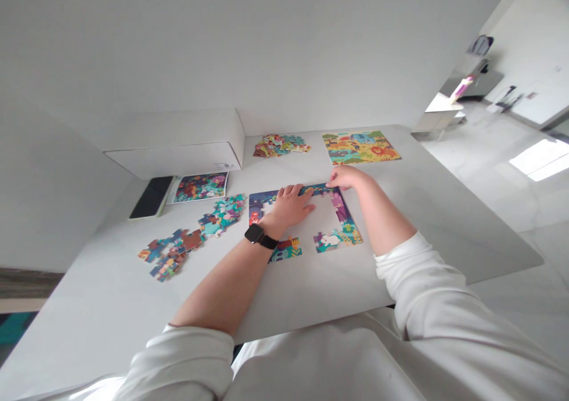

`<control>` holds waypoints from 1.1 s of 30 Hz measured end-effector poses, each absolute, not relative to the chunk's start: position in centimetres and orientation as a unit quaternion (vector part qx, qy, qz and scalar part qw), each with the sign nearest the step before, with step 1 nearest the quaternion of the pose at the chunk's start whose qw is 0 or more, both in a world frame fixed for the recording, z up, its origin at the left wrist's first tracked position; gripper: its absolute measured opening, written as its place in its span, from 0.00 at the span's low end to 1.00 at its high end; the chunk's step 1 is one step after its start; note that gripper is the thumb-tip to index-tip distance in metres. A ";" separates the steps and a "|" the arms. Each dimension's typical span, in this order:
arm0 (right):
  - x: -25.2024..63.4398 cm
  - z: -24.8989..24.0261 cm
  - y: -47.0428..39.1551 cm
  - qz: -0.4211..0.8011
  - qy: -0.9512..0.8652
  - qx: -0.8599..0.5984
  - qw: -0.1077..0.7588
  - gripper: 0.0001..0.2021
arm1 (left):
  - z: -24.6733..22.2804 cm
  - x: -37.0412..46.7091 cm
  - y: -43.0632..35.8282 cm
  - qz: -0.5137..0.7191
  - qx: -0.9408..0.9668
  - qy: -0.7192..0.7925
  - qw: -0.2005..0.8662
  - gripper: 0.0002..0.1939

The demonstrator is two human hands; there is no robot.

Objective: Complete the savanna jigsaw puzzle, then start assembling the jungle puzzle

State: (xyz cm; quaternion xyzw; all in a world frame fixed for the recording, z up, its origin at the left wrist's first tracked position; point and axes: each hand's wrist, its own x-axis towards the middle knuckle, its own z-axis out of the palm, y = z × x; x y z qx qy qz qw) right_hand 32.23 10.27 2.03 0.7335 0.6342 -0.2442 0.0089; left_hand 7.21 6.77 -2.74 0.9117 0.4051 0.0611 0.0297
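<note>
A jigsaw puzzle frame (pixel 345 211) lies on the table in front of me, its joined edge pieces forming most of a rectangle around a bare middle, with a gap in the bottom edge. My left hand (pixel 293 205) rests flat on its top edge with fingers spread; the wrist wears a black watch. At the top right corner my right hand (pixel 344 177) has its fingertips pressed together against the puzzle's edge; whether a piece is between them is hidden. Loose puzzle pieces (pixel 191 239) lie spread out left of the frame.
At the back left stands a white box (pixel 178 146), with a phone (pixel 152 197) and a printed picture card (pixel 200 186) before it. Another pile of pieces (pixel 280 145) and a finished animal puzzle (pixel 361 147) lie along the wall. The table (pixel 444 229) ends at the right.
</note>
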 end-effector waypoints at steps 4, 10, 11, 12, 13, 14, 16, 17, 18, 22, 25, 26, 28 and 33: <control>32.0 1.9 10.3 -0.252 0.628 0.736 0.002 0.12 | -2.9 7.3 6.8 0.063 0.913 0.403 0.028 0.29; 31.5 2.4 10.2 -0.224 0.627 0.745 0.031 0.13 | -2.7 7.6 6.5 0.061 0.910 0.408 0.034 0.30; 31.4 2.5 10.1 -0.220 0.628 0.745 0.038 0.13 | -2.7 7.6 6.4 0.061 0.910 0.408 0.034 0.30; 31.4 2.6 10.0 -0.217 0.630 0.745 0.045 0.13 | -2.6 7.7 6.3 0.061 0.910 0.409 0.036 0.30; 31.3 2.7 10.0 -0.215 0.631 0.744 0.050 0.13 | -2.5 7.7 6.3 0.059 0.910 0.409 0.039 0.30; 31.3 2.8 9.9 -0.213 0.632 0.743 0.054 0.13 | -2.3 7.7 6.4 0.054 0.910 0.408 0.045 0.30; 31.3 2.9 9.9 -0.208 0.635 0.742 0.059 0.13 | -1.8 7.2 6.9 0.038 0.911 0.405 0.067 0.30; 31.3 2.9 9.9 -0.204 0.637 0.741 0.060 0.13 | -1.3 6.7 7.5 0.030 0.912 0.401 0.081 0.30; 31.3 2.8 9.9 -0.202 0.639 0.740 0.060 0.12 | -0.8 6.0 8.1 0.024 0.912 0.399 0.096 0.29; 31.4 2.5 10.1 -0.199 0.642 0.738 0.051 0.11 | 1.6 1.2 11.6 0.041 0.897 0.420 0.132 0.26; 31.5 2.1 10.3 -0.202 0.638 0.742 0.042 0.12 | 2.9 -2.9 13.5 0.033 0.860 0.494 0.125 0.26; 31.5 2.0 10.3 -0.203 0.637 0.743 0.040 0.12 | 3.2 -3.9 13.8 0.022 0.849 0.514 0.120 0.27; 31.7 1.7 10.4 -0.207 0.635 0.743 0.036 0.11 | 3.4 -5.3 14.1 -0.010 0.837 0.535 0.114 0.30; 32.3 1.1 10.7 -0.206 0.643 0.737 0.036 0.10 | 3.0 -5.3 13.8 -0.108 0.838 0.524 0.110 0.36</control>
